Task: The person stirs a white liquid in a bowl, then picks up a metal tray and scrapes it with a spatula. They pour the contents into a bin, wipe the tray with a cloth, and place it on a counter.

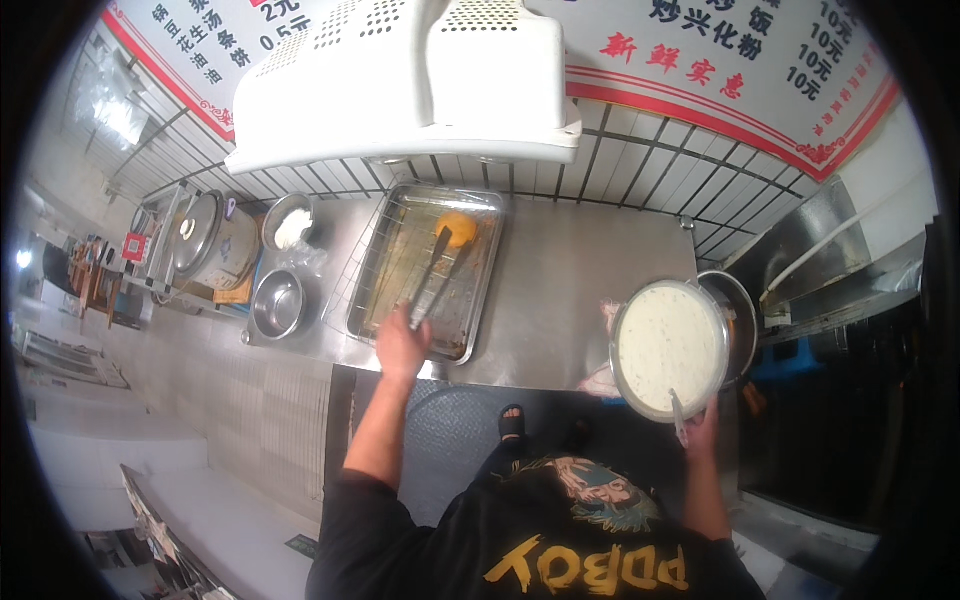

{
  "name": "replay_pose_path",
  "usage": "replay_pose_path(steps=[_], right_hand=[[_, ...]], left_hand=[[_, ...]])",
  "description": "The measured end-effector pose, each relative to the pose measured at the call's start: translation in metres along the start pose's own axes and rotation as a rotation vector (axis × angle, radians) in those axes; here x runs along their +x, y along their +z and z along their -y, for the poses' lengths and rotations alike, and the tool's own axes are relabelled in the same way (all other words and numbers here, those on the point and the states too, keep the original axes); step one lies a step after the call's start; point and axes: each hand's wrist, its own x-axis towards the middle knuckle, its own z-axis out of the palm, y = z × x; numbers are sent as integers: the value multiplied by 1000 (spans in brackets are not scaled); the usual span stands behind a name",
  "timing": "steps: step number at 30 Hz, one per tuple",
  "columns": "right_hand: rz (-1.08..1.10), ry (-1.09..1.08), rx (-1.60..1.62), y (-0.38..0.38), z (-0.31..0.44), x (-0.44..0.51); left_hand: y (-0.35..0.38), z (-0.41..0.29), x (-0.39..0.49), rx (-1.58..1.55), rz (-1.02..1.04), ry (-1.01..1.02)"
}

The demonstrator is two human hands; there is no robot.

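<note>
My left hand (405, 346) grips the handle end of metal tongs (430, 281). The tips of the tongs lie at a round golden-orange food piece (457, 228) near the far end of a rectangular metal tray (491, 292); whether they pinch it, I cannot tell. A wire rack (365, 262) leans over the tray's left side. At the right, my right hand (701, 431) holds the near rim of a round bowl of pale, flecked batter (667, 345), its fingers partly hidden. A utensil handle (677, 420) sticks out of the batter beside that hand.
A metal pot (731, 319) stands partly behind the batter bowl. On the left are an empty steel bowl (279, 304), a bowl with white contents (291, 225), a clear plastic bag (306, 259) and a large lidded pot (217, 240). A white perforated appliance (405, 75) overhangs the steel table (562, 285).
</note>
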Motion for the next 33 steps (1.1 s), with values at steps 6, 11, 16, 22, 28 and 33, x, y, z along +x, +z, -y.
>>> replay_pose_path(steps=[6,11,16,22,28,33], right_hand=[[-500,-795,-370,8,66,-45],[-231,-1101,-572,58,86,-93],[57,-1024,-578,107,61,-124],[188,-469,-598,145,32,-138],[295,-332,-758,166,15,-130],[235,-260,-822,177,17,-121]], left_hand=[[65,-102,-21,-297,363,-145],[104,-132,-7,-207,384,-84],[96,-121,9,-138,313,50],[75,-58,127,11,18,-45],[79,-30,190,30,461,7],[76,-25,192,37,491,145]])
